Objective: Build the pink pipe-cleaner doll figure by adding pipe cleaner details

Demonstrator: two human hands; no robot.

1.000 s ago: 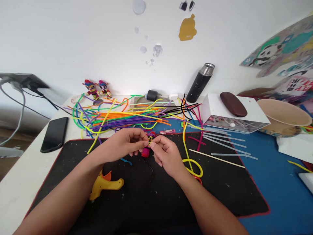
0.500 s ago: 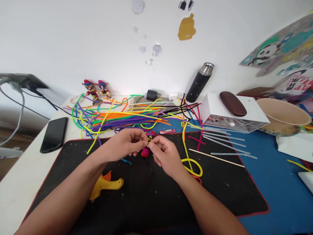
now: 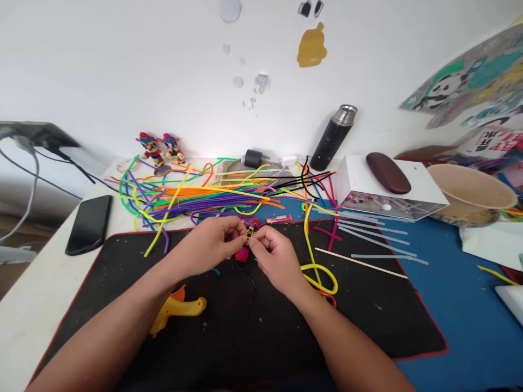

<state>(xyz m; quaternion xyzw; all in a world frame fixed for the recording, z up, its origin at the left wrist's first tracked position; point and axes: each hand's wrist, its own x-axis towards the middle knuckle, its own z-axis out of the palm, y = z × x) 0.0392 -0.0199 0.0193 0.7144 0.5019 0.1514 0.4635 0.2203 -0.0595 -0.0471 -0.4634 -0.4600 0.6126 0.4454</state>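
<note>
Near the far edge of the black mat (image 3: 229,348), my left hand (image 3: 216,242) and my right hand (image 3: 275,253) meet with thumbs and forefingers pinched around a small figure (image 3: 242,253). The figure has pink, red, yellow and black parts, and the fingers cover much of it. Both hands are closed on it, their fingertips almost touching. Beyond them lies a pile of coloured pipe cleaners (image 3: 212,198), orange, purple, green and yellow. A yellow glue gun (image 3: 180,308) rests on the mat beside my left forearm.
Two small figures (image 3: 152,149) stand by the wall. A phone (image 3: 89,224) lies at left. Right of centre are a black flask (image 3: 333,139), a white box (image 3: 347,179) with a brown case (image 3: 388,173), glue sticks (image 3: 379,234), a wooden stick (image 3: 359,262) and a bowl (image 3: 469,188).
My left hand has shifted very slightly, and less of the blue piece beside it shows. Both hands keep their pinch on the small figure.
</note>
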